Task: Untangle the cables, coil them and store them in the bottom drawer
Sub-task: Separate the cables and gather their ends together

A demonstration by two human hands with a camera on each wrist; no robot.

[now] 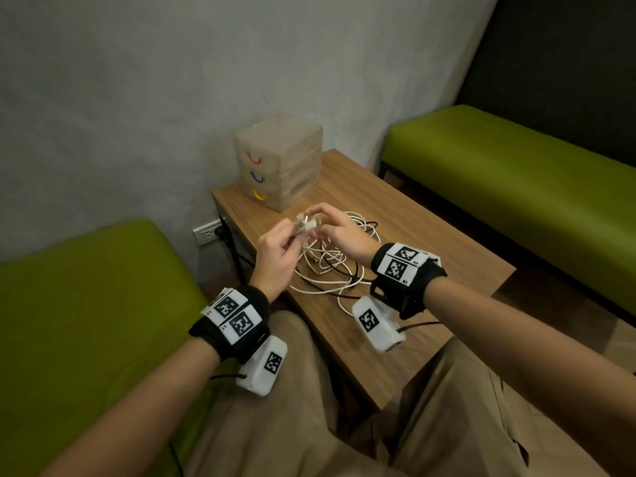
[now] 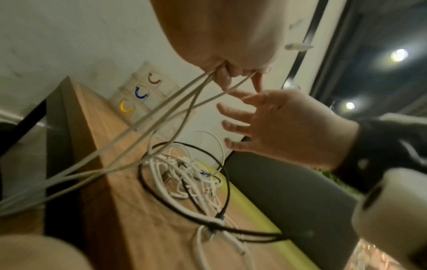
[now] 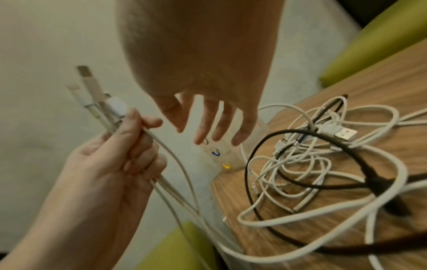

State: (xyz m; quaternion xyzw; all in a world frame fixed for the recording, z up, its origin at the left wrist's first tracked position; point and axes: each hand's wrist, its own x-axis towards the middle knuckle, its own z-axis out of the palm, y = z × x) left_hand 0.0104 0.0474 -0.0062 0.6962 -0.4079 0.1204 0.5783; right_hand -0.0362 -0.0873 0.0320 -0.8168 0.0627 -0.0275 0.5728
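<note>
Your left hand (image 3: 110, 155) grips several white cable ends (image 3: 92, 91) above the table (image 1: 430, 235) edge. Your right hand (image 3: 208, 113) hangs beside them, fingers straight, holding nothing. The remaining tangle (image 1: 334, 259) lies on the table; individual cables there cannot be separated. The drawer unit (image 1: 278, 163) stands behind, partly hidden in the wrist views.

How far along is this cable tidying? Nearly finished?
Barely begun. Done: nothing coiled; the drawer unit looks shut. In hand: the left hand grips a few white cable ends; the right hand hovers open beside them. Left: the tangled pile, coiling, storing.
</note>
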